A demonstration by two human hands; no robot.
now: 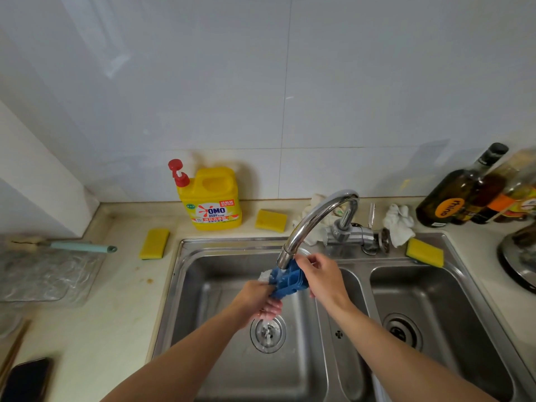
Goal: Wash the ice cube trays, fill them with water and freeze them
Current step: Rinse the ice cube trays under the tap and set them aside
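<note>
A blue ice cube tray (pixel 287 281) is held under the spout of the chrome faucet (pixel 313 221), over the left basin of the steel sink (pixel 185 285). Water splashes off the tray and runs down to the drain (pixel 268 333). My left hand (pixel 256 300) grips the tray's lower end, wet and partly under the stream. My right hand (pixel 319 278) grips the tray's upper right edge with curled fingers. Most of the tray is hidden by the two hands and the spout.
A yellow detergent jug (pixel 213 198) stands by the wall. Yellow sponges lie at the left (pixel 154 243), behind the sink (pixel 271 219) and on its right rim (pixel 425 252). Bottles (pixel 461 190) stand far right. A clear tray (pixel 43 274), a brush (pixel 75 246) and a phone (pixel 26 378) lie left.
</note>
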